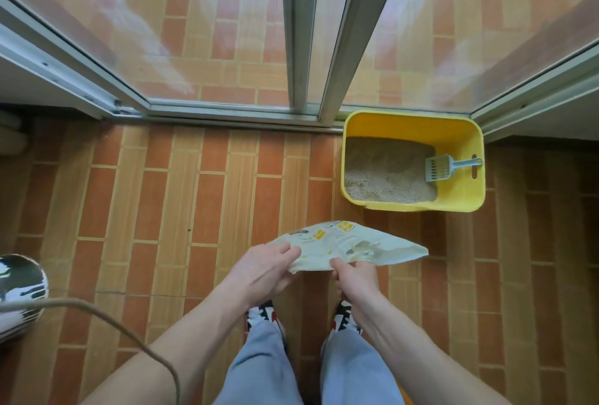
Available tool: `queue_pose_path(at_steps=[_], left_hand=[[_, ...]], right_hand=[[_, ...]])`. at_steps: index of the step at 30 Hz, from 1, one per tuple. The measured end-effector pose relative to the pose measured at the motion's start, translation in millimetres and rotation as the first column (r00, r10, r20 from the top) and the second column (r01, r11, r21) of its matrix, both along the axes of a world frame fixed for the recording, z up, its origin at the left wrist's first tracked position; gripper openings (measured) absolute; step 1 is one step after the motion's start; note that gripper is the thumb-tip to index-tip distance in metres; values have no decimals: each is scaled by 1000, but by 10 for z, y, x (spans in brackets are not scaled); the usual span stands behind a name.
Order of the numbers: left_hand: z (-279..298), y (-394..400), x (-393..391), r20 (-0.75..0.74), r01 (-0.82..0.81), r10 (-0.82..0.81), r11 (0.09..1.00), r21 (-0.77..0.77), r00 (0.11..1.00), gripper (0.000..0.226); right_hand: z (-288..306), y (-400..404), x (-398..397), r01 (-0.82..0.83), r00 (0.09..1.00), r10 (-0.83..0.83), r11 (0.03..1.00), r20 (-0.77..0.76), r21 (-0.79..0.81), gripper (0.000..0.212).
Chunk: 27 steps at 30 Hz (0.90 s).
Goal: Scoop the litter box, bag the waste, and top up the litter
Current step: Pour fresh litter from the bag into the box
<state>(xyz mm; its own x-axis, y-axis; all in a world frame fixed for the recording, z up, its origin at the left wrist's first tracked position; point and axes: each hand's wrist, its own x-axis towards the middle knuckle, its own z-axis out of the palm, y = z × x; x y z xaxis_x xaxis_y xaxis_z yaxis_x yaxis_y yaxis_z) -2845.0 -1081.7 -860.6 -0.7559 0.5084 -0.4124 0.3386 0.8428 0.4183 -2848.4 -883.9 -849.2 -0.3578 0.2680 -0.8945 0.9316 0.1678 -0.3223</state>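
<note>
Both hands hold a pale bag [350,247] out flat above the floor [162,210], probably to find its mouth for the waste. The left hand [269,267] grips one edge, fingers loosely curled; the right hand [355,278] pinches the near edge tightly. The box [460,132] sits ahead to the right by the glass door [210,32], the scoop [447,167] propped inside on the litter [382,174].

Litter box [460,132]: smooth yellow plastic, faint sheen. Litter [382,174]: pale, grainy, matt. Scoop [440,168]: slotted grey-blue plastic. Bag [350,242]: thin, crinkled, printed plastic film. Floor [194,194]: tiles in brick-orange and wood-grain tan. Door frame [301,32]: brushed metal; panes glossy, reflective.
</note>
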Motion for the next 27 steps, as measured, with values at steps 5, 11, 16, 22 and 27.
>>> queue_pose_path(at_steps=[5, 11, 16, 22, 27], left_hand=[[-7, 165, -103, 98, 172, -165, 983, -64, 981, 18], [91, 202, -196, 58, 177, -173, 981, -72, 983, 34], [102, 178, -233, 50, 25, -29, 997, 77, 998, 6], [101, 138, -210, 29, 72, -72, 997, -5, 997, 38], [143, 295, -338, 34, 261, -259, 964, -56, 965, 28]], right_hand=[[-80, -48, 47, 125, 992, -125, 991, 6, 41, 23], [-38, -298, -51, 71, 992, -69, 997, 106, -13, 31], [-4, -390, -128, 79, 996, -80, 996, 36, 30, 18], [568, -147, -121, 60, 997, -57, 997, 48, -58, 25], [1002, 82, -162, 41, 998, -35, 990, 44, -134, 12]])
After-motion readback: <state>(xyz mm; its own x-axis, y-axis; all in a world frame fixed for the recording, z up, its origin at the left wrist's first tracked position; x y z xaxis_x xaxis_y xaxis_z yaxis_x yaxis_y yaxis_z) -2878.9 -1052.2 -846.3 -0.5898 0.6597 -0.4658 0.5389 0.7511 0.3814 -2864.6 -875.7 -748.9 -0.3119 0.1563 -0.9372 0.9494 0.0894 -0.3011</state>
